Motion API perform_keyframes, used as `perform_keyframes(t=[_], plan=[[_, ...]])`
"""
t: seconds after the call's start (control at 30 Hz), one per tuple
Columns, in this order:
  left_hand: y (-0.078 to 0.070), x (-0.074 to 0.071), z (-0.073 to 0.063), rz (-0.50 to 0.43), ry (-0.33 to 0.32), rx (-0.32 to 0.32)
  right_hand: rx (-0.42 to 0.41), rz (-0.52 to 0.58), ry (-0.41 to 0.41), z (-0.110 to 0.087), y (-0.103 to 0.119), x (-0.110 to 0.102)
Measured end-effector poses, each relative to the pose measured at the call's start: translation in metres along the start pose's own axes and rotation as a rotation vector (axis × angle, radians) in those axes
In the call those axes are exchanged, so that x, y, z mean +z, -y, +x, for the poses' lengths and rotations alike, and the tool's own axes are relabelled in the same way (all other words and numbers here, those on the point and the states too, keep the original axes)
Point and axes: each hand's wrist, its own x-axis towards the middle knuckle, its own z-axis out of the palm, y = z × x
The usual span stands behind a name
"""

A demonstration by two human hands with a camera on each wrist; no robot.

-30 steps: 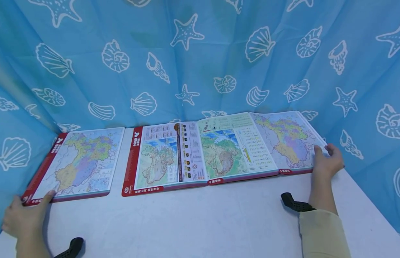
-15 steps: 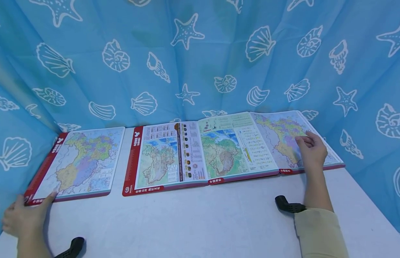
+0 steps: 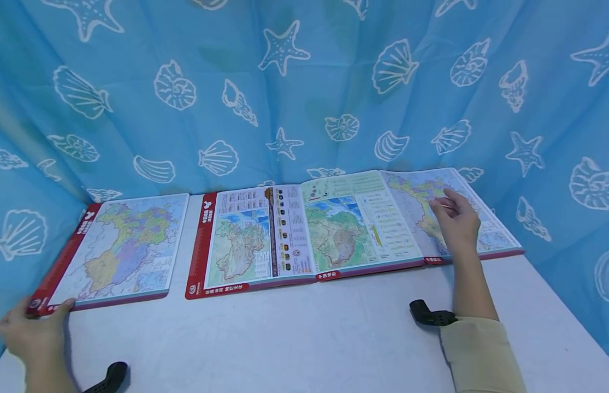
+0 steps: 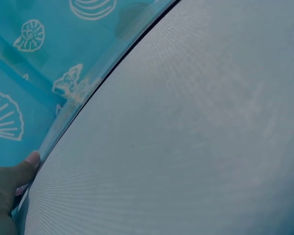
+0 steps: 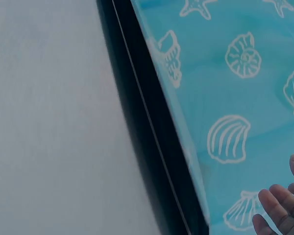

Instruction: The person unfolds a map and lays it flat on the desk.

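Where the left hand rests: near-left corner of a red-edged rectangular map board, held between thumb and fingers.
Board's place: flat on the white table, left end.
Right hand: fingers loosely bent, nothing held, above the rightmost of three adjoining printed map panels.
Backdrop: blue cloth curtain, white seashells.
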Motion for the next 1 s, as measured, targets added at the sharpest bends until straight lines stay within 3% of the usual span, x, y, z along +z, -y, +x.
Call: perform_keyframes(t=[0.17,0.4,0.6,1.0], plan=[[0.000,-0.001,-0.005,-0.009,0.010,0.031,-0.035,0.032,0.045,-0.004,0.010,0.003],[0.001,-0.002,-0.003,0.011,0.022,0.052,-0.110,0.169,0.121,-0.015,0.027,0.021],[0.005,-0.002,0.001,0.000,0.018,0.029,-0.221,0.158,0.196,-0.026,0.040,0.033],[0.011,-0.003,0.007,0.030,0.042,0.078,-0.282,0.197,0.257,-0.040,0.058,0.043]])
